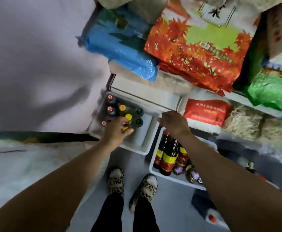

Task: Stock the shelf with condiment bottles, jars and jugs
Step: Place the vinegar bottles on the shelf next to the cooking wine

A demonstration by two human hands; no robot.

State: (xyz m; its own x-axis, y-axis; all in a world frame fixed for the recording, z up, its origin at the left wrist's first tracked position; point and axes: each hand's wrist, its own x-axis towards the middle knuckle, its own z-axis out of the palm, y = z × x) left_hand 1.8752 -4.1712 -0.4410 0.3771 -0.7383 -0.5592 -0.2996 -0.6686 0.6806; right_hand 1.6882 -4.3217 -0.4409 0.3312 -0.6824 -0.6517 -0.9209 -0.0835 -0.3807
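Down low, L to R: a white tray (147,139) sits pulled out at the bottom of the shelf, holding upright bottles seen from above. Counted by cap: 3 red-capped bottles (110,109) along the tray's left side, 3 yellow-capped bottles (128,117) in the middle, 2 green-capped bottles (139,111) to their right. That makes 8 visible; the rest of the tray floor on the right shows bare.

Left hand (116,131) reaches into the tray, fingers curled over the nearest yellow cap, its grip closing on that bottle's top; exact contact is partly blurred.

Right hand (173,122) hovers just right of the tray's far corner, above a 2nd tray, fingers extended and relaxed, grip holding nothing.

That 2nd white tray (155,171) rests on the floor, right of the 1st. It holds approx 3 tall dark sauce bottles (169,158) w/ red-and-yellow labels, leaning toward the shelf, plus at least 2 small jars (193,175) nearer the camera; the forearm covers part of the load, so the count is not exact.

Above: 1 blue sack (120,44), 1 red leaf-print bag (203,47), 1 green sack (274,91) on the upper shelf, and 1 red packet (205,113) below them.

Bottom centre: 2 leopard-print slippers (116,181) on the grey floor.
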